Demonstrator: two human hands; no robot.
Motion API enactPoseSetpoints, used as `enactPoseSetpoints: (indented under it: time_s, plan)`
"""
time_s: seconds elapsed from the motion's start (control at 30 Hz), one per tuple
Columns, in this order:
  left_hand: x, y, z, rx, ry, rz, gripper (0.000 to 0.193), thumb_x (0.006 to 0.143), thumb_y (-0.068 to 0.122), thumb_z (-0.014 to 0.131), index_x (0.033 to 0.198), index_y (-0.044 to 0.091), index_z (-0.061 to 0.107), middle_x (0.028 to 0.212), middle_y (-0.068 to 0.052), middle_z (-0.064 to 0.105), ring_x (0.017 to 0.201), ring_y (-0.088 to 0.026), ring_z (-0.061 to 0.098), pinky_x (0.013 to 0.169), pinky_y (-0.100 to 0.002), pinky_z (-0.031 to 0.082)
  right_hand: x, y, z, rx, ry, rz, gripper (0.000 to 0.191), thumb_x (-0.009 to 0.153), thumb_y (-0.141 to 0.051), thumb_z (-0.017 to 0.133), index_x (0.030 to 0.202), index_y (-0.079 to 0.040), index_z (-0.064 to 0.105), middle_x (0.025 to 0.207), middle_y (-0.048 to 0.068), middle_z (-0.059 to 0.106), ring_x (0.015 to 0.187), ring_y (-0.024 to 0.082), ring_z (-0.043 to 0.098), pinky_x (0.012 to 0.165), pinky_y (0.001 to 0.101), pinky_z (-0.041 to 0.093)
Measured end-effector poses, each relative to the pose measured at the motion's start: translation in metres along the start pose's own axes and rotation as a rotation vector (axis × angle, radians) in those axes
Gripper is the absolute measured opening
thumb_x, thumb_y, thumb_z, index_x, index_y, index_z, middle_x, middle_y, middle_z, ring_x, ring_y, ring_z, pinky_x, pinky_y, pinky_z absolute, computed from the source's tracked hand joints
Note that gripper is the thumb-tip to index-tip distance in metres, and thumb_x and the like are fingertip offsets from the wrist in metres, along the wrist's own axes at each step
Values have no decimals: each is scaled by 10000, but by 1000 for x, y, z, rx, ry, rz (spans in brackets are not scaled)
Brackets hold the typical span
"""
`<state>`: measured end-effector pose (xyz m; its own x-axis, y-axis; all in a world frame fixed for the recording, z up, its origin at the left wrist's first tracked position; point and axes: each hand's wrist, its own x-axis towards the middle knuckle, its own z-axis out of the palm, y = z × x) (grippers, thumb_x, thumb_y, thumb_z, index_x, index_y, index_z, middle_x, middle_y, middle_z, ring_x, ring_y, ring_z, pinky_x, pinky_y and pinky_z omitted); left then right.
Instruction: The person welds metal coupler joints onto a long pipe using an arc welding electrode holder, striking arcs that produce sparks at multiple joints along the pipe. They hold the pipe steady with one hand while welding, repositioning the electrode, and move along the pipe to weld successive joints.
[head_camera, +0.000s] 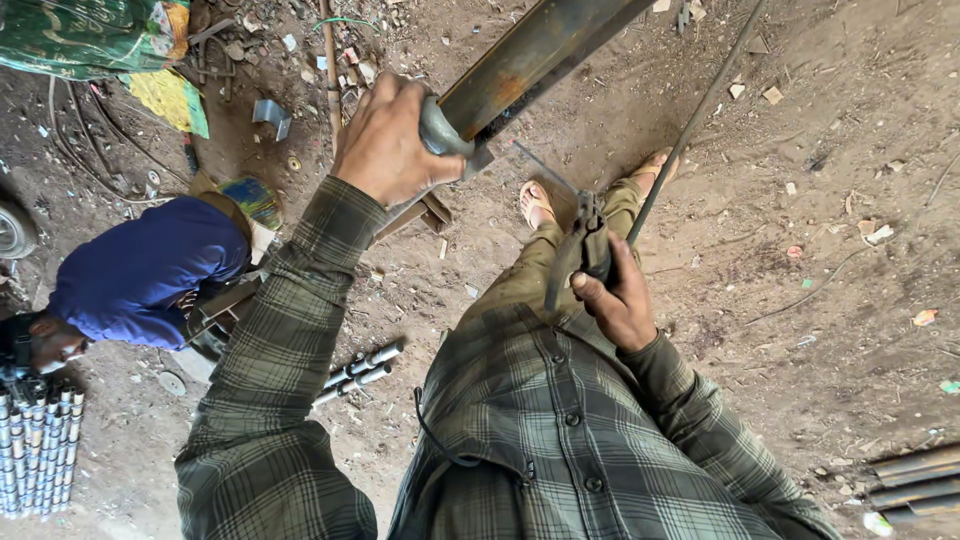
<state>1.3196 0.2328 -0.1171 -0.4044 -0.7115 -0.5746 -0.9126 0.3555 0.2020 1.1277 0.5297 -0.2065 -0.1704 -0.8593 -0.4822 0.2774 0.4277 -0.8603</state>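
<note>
At far left one bundle of short grey pipes stands on the dirt floor beside one crouching person in a blue shirt, and two more short pipes lie loose just right of the wearer's left sleeve. The left hand is clamped around one grey fitting at the end of one long rusty steel bar that slants up to the right. Right of it, the right hand is closed on one dark electrode holder, near one thin rod above two sandalled feet, with one pile of rusty pipes at far right.
</note>
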Motion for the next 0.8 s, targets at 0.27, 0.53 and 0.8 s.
enactPoseSetpoints:
  time_s: [0.27,0.53,0.8]
  plan:
    - [0,1,-1,-28,74,15,920,616,490,950,1267,-42,577,1210,-224,536,1118,-397,594,961,-521,499,8,3,6,-245,-21,-29,739,916,-339,743,1503,12,463,1174,95,632,1027,179,627,916,325,520]
    - [3,-2,2,-21,104,10,826,615,468,921,1221,7,602,1220,-200,545,1104,-369,616,909,-516,520,23,15,27,-32,-115,-97,680,981,-316,704,1485,32,410,1186,91,590,1049,159,585,910,312,506]
    - [1,-20,14,-25,202,128,637,755,442,894,1150,24,618,1200,-243,563,1064,-435,632,874,-532,528,24,5,35,-93,-126,-99,555,977,-369,708,1346,2,523,959,32,599,844,113,568,762,281,509]
